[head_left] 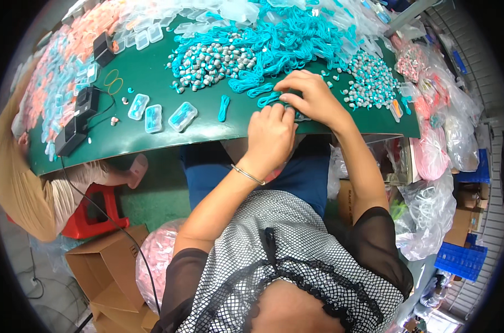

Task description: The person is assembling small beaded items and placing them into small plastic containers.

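My left hand (271, 133) is at the table's near edge, its fingers curled and pressed together. What it holds, if anything, is hidden beneath it. Just right of it, my right hand (313, 97) is bent over the table, with thumb and forefinger apart and nothing visible between them. A teal cord bundle (268, 100) lies beside its thumb, and a pale edge shows below the palm. Another teal cord bundle (224, 108) lies alone to the left. Beyond it are clear plastic cases with teal contents: one (183, 116), a second (153, 119) and a third (138, 106).
A heap of teal cords (296, 41) covers the far middle of the green table (207, 130). Small grey-and-teal pieces form one pile (213, 66) at centre and another pile (371, 80) at right. Black boxes (71, 136) with a cable stand left, near another person's sleeve (18, 172).
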Motion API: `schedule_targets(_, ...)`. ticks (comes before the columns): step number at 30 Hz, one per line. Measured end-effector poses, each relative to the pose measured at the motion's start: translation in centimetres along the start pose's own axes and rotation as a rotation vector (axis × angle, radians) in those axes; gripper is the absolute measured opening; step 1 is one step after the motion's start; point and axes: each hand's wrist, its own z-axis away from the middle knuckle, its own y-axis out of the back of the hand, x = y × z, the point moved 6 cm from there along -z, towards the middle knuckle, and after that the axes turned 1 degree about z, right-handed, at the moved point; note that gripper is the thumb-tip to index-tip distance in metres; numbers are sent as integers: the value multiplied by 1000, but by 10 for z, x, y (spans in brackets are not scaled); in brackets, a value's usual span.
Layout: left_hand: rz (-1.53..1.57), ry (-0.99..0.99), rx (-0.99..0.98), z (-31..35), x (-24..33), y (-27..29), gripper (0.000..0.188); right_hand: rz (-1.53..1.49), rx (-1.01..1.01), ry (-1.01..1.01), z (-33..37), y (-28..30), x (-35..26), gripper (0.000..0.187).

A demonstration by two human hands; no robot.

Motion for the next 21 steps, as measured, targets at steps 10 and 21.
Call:
schedule_targets(10,56,7,75,3,-4,4,40,182,-59,74,-12,4,-9,13)
schedule_targets(21,214,104,-91,-12,-20,3,59,76,66,-173,53,27,6,14)
